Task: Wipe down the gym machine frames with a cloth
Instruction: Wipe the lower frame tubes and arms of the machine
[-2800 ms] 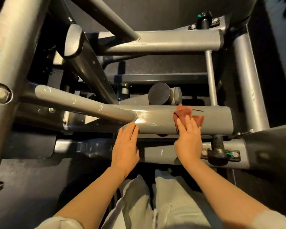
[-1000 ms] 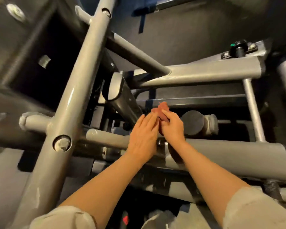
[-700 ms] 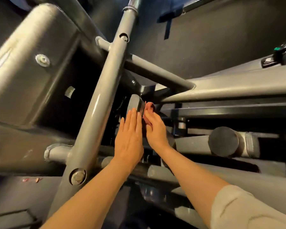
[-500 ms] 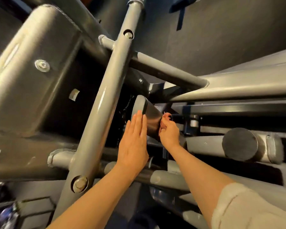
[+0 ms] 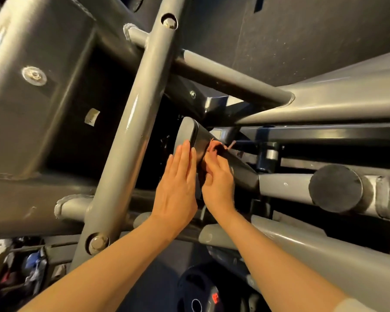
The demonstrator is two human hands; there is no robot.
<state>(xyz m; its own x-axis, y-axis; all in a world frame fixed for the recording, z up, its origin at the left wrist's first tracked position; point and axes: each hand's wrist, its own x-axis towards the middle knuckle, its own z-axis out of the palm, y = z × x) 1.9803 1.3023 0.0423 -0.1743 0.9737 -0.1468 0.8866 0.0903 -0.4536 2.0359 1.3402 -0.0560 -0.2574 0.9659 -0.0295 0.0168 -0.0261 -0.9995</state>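
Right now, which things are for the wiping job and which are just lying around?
For the job:
- reddish cloth, in the right hand
- dark frame tube being wiped
- left hand, flat against that tube's capped end

Just lying about:
- weight plate on the floor
- clutter at lower left, too blurry to name

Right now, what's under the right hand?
A reddish cloth pressed on the dark slanted tube; only its frayed edge shows past the right hand, the rest is covered.
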